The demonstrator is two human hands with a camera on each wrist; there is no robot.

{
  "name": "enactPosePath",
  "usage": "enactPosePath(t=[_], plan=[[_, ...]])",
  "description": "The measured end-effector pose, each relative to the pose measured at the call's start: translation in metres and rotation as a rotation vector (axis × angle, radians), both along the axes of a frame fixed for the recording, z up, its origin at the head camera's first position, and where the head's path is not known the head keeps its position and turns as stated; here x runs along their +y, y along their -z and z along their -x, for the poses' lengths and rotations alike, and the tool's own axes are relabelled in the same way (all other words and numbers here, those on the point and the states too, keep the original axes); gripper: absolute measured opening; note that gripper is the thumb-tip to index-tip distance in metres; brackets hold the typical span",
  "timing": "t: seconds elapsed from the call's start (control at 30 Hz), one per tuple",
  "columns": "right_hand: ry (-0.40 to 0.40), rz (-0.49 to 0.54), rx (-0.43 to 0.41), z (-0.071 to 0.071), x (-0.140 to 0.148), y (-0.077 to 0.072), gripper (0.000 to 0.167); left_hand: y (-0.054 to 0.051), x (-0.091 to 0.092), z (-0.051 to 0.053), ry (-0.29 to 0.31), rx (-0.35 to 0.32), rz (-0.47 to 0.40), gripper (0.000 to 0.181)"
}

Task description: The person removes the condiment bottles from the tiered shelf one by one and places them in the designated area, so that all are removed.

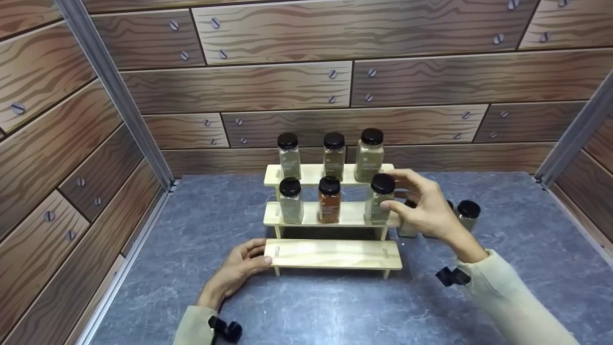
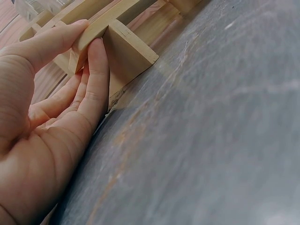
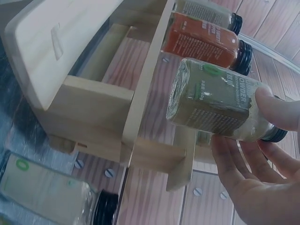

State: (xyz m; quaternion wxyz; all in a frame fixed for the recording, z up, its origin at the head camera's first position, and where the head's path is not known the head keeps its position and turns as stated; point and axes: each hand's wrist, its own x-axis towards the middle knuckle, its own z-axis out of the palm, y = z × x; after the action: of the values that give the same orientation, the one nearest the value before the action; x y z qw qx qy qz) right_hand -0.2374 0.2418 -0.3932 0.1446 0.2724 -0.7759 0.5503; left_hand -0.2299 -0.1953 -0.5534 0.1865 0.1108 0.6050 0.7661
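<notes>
As your left hand pinches the left end of the wooden rack's lowest tier, your right hand holds a greenish spice jar at the right end of the middle tier. The jar sits between your right thumb and curled fingers, which are parted by its width near the black lid; whether its base touches the tier, you cannot tell. Your right hand partly covers other jars on the tabletop, and lettering is too small to read from the head. The right wrist view brings out the held jar's printed label but cuts off a jar at lower left. Your left wrist view alone reveals the broad face of a support beside your fingers.
</notes>
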Motion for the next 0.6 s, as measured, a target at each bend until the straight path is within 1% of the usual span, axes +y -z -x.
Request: enactPosePath(t=[0.2, 0.4, 0.6], plan=[[0.027, -0.001, 0.003, -0.002, 0.008, -0.001, 0.061, 0.000, -0.001, 0.000, -0.005, -0.007, 0.009, 0.069], [0.045, -0.006, 0.000, -0.005, 0.017, -0.001, 0.062, 0.002, -0.001, 0.001, -0.003, 0.006, 0.016, 0.069], [0.078, -0.029, 0.010, -0.009, 0.027, -0.001, 0.062, 0.001, -0.001, 0.001, -0.001, 0.005, 0.015, 0.068]])
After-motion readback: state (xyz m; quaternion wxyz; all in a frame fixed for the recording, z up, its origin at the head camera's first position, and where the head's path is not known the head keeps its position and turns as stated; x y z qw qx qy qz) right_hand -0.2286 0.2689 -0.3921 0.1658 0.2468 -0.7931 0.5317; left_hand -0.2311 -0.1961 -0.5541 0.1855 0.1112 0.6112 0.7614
